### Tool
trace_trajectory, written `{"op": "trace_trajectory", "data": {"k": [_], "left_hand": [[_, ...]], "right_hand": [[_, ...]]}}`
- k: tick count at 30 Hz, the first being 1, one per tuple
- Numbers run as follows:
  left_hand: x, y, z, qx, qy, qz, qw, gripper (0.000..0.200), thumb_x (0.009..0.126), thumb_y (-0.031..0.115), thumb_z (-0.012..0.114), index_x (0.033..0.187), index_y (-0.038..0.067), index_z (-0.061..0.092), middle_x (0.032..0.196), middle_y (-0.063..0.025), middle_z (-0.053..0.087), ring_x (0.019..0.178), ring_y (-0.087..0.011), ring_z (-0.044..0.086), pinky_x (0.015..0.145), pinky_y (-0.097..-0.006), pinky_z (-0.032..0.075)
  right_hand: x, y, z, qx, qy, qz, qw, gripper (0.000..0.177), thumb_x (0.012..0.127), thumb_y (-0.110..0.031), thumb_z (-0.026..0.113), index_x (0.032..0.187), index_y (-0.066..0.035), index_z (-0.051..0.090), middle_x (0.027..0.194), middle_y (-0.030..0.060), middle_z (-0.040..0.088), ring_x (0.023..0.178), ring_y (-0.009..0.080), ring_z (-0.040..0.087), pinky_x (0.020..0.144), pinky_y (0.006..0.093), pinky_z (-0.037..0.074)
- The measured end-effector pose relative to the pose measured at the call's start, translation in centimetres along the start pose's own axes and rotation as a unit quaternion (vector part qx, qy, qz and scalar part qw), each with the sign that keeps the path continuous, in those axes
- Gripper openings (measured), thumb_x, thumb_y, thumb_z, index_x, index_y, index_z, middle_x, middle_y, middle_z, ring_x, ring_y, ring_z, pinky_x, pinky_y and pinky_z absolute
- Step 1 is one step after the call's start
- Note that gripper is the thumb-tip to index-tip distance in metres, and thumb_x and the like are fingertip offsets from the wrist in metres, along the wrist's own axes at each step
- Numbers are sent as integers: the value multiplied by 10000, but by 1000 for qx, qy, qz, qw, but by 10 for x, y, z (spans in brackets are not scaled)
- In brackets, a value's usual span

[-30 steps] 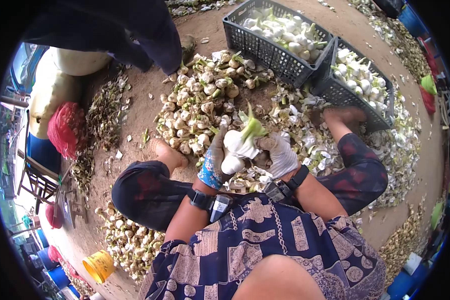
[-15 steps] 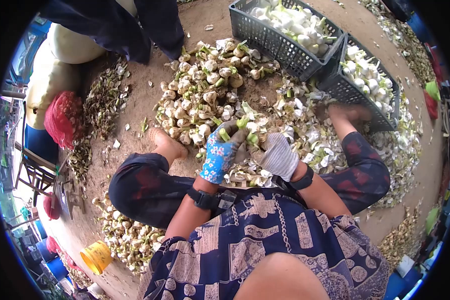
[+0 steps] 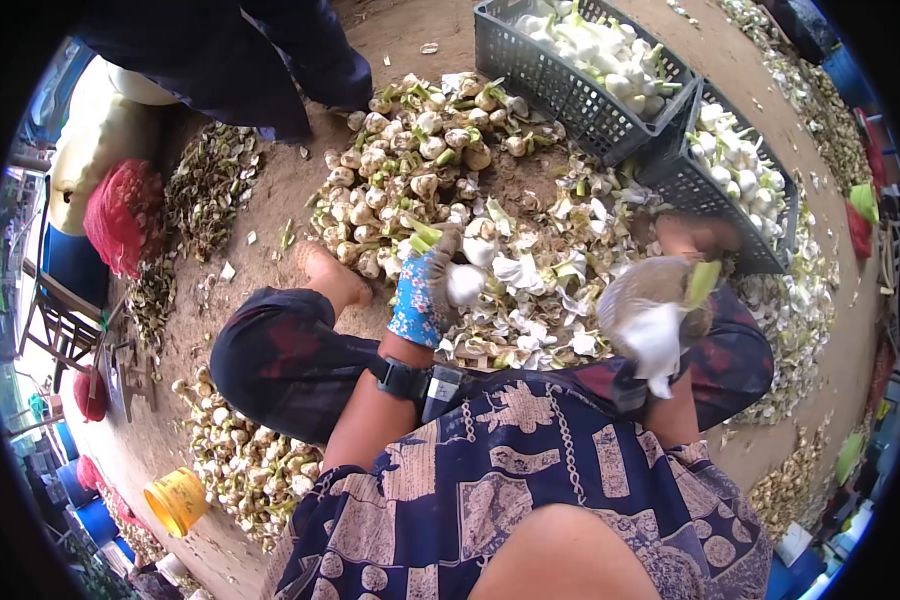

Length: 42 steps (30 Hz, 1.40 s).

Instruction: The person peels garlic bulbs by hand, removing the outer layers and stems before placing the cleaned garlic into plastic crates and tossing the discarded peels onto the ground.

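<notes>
I see smooth white garlic bulbs (image 3: pixel 598 55), matt plastic crates (image 3: pixel 560 100), a floral cloth glove (image 3: pixel 415 303), and rough earthen ground (image 3: pixel 273 192).

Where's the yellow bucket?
The yellow bucket is at the lower left of the head view, on the ground just left of a pile of garlic bulbs.

Bright daylight, glare at far left, fisheye curvature, black corners, motion blur on the right grip (image 3: pixel 642 296)
</notes>
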<state>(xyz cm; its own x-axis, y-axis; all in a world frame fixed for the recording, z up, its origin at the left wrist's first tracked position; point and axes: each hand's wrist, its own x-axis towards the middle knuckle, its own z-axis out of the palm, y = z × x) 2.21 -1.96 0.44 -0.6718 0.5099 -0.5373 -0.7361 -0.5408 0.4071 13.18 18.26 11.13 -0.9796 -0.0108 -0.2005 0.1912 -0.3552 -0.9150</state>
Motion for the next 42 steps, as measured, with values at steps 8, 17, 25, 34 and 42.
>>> {"op": "trace_trajectory", "data": {"k": [8,17,25,34,42], "left_hand": [[-20,-12,15,384,-2,341,858,203,808,-11,600,1005,27,571,890,-56,595,816,-152,587,719,-264,475],[-20,-1,25,716,-25,447,535,392,572,-37,577,957,40,582,872,-167,548,843,-370,531,730,-427,443],[-20,8,12,194,-106,159,962,152,867,115,591,1007,58,572,944,-64,614,843,-153,600,737,-276,513],[-7,6,1,-124,-151,-8,981,348,898,216,528,1132,-41,523,1050,-177,610,935,-280,618,747,-371,558],[20,-24,-12,-98,6,-73,992,350,913,405,492,976,67,556,870,-84,624,730,-207,631,617,-343,562]], "right_hand": [[46,34,12,-620,40,-4,783,347,789,-364,596,887,-33,632,742,196,631,753,347,633,657,433,495],[69,85,27,-595,105,-56,795,196,722,-198,633,840,-41,639,715,194,617,717,358,615,644,426,487],[70,83,-43,-615,51,53,785,198,787,-219,553,779,-49,655,689,176,622,642,291,625,614,384,502],[30,61,-59,-737,-10,-5,676,372,697,-45,582,1068,-57,612,1211,208,515,1092,343,530,873,391,458],[69,96,16,-368,-55,-44,927,875,566,-446,822,1270,-75,458,1321,185,373,1201,342,403,1032,414,329]]}}
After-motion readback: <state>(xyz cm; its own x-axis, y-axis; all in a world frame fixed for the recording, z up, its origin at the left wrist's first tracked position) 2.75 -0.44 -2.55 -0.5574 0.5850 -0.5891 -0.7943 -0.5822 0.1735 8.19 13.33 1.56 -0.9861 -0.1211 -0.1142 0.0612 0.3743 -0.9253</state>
